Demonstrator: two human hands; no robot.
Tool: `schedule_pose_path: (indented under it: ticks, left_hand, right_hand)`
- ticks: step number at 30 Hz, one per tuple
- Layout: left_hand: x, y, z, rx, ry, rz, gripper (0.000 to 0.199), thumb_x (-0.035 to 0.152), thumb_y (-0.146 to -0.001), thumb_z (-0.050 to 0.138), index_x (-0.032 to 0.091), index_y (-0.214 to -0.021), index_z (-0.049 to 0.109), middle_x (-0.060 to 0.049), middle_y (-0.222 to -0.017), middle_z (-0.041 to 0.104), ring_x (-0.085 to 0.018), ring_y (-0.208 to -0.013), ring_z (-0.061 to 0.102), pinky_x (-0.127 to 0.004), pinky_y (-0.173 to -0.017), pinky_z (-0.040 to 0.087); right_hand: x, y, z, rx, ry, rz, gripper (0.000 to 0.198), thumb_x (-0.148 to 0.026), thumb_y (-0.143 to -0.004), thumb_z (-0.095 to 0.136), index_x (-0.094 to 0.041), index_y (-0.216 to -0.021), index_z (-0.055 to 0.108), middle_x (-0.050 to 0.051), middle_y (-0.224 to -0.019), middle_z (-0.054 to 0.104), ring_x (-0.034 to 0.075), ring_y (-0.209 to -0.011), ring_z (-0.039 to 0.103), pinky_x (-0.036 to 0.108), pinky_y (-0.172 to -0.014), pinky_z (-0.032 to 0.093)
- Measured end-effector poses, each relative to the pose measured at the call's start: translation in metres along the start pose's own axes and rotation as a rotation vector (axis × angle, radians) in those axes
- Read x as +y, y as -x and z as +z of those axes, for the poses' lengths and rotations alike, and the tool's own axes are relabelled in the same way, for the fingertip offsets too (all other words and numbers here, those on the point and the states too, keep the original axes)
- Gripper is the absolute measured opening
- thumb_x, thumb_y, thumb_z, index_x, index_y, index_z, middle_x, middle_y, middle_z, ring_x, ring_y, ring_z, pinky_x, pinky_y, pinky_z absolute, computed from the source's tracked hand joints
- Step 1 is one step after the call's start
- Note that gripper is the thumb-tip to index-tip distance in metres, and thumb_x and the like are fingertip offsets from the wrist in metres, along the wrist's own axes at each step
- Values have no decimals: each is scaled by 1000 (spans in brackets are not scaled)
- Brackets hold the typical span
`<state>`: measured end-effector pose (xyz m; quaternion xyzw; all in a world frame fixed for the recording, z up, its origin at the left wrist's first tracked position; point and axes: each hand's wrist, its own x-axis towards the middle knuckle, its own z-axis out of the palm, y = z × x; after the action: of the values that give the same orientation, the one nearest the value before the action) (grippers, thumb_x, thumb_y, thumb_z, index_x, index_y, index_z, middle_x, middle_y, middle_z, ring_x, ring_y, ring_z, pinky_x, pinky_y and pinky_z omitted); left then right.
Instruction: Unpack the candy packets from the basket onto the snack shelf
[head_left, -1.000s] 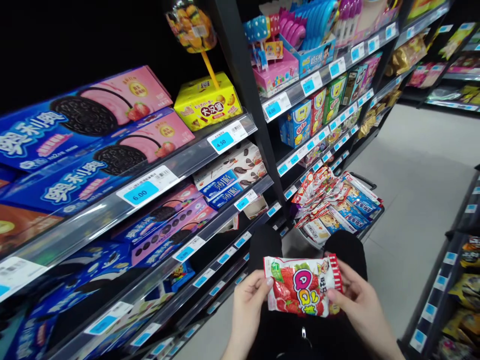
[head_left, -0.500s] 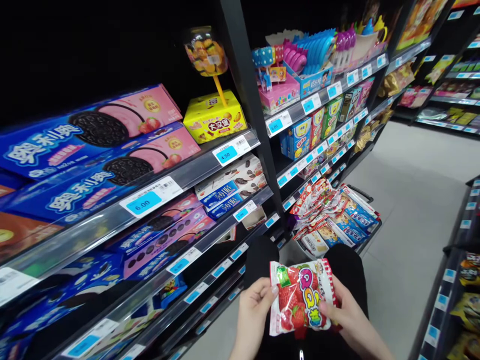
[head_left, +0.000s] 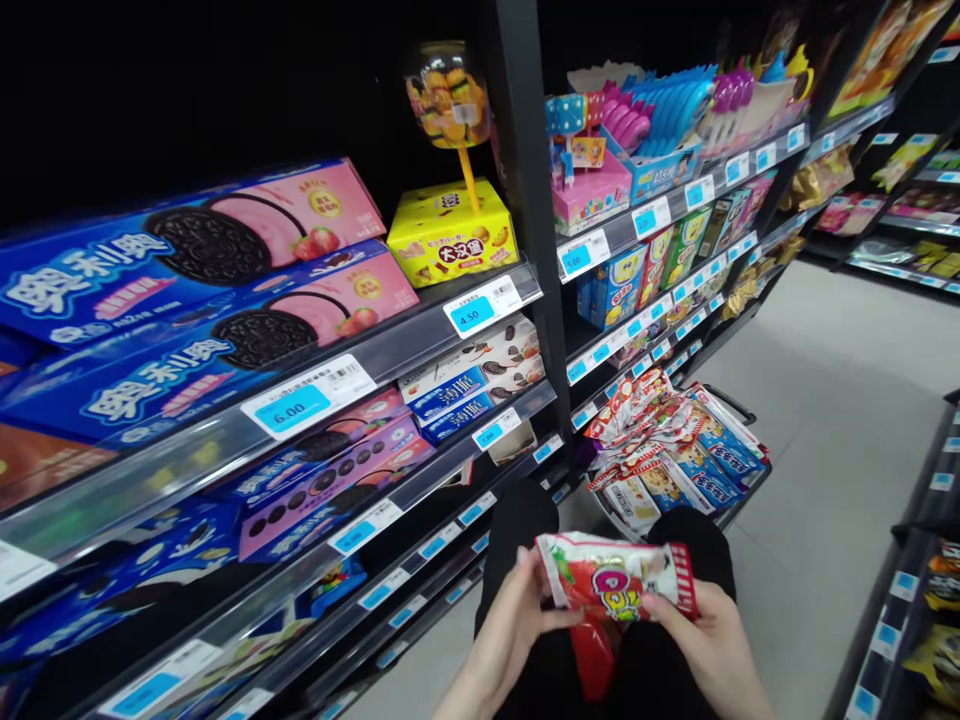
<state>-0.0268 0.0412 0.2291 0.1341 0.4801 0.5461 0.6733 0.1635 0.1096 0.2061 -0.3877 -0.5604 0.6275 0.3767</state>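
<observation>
A red and white bag of gummy candy point(head_left: 611, 578) is held in front of my knees, tipped so its printed face looks foreshortened. My left hand point(head_left: 517, 615) grips its left end, thumb on the near side. My right hand point(head_left: 697, 625) pinches the right end by the striped edge, thumb across the front. Below the bag, something red and shiny point(head_left: 592, 655) shows between my legs; what it is I cannot make out. Beyond my knees, a basket point(head_left: 739, 505) on the floor is heaped with snack packets point(head_left: 675, 450).
Shelves on the left hold blue and pink cookie boxes point(head_left: 187, 260) and a yellow box point(head_left: 454, 235) beside a jar of candy point(head_left: 448, 95). Farther along stand small colourful boxes point(head_left: 611, 285). Grey floor point(head_left: 817, 400) runs between these and another shelf point(head_left: 900, 590) at right.
The bag has tilted back, so its front appears flatter. My left hand has turned with it. The view has shifted slightly, moving the upper shelves rightward.
</observation>
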Motion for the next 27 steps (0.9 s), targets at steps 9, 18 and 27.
schedule_pose_path:
  ticks: [9,18,27]
  left_hand:
    - [-27,4,3,-51,114,-20,51,18,-61,76,19,-108,57,-8,-100,62,-18,-86,60,-27,-76,45]
    - [-11,18,6,197,-290,259,45,28,-64,74,20,-105,58,-6,-93,65,-20,-85,61,-26,-76,47]
    - [-19,29,9,170,-431,258,42,27,-69,70,21,-108,55,-5,-96,66,-19,-87,61,-25,-78,47]
  right_hand:
    - [-10,-8,-12,-107,-27,-41,31,-35,-80,56,-34,-111,60,6,-133,49,25,-120,46,45,-97,42]
    - [-3,-4,-12,-184,-258,284,27,-40,-73,63,-17,-88,66,6,-82,68,19,-73,62,29,-67,48]
    - [-2,2,-7,-63,-116,304,30,-43,-74,60,-15,-66,56,0,-62,58,12,-55,49,23,-51,37]
